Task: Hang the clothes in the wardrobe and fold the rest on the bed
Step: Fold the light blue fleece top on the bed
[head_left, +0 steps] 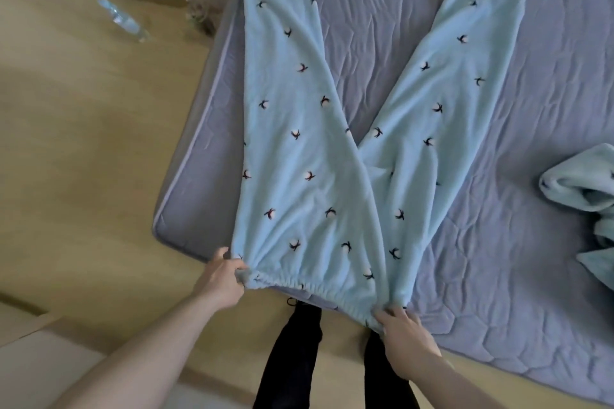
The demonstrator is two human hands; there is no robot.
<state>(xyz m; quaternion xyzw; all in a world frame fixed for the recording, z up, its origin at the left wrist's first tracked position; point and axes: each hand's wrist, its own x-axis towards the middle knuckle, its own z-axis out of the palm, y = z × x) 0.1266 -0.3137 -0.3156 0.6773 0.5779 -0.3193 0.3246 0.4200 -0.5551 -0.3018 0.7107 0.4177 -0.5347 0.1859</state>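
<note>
Two hands were on the job when I looked at the feed, both clamped on the elastic waistband of the pale blue fleece pyjama trousers. The left hand pinched the left corner of the waistband right at the bed's near edge, and the right hand had its fingers curled over the other corner, with the band stretched between them.

The trousers lay flat on the bed, waist toward me, the two legs fanned out in a V and running away up the quilted lilac cover. The left leg ran close along the mattress edge.

My read on the fabric: plush, thick but light, totally limp, so it'd drape and sag wherever it wasn't supported. Fleece tends to cling to a quilted cover, so I'd expect it to drag rather than slide. The gathered waistband looked like the firmest place to hold, and the leg cuffs the next best for bringing one leg over the other.

Further right sat another bundle of the same blue fleece, crumpled, well apart from the trousers. Off on the floor to the far left was a clear bottle.
</note>
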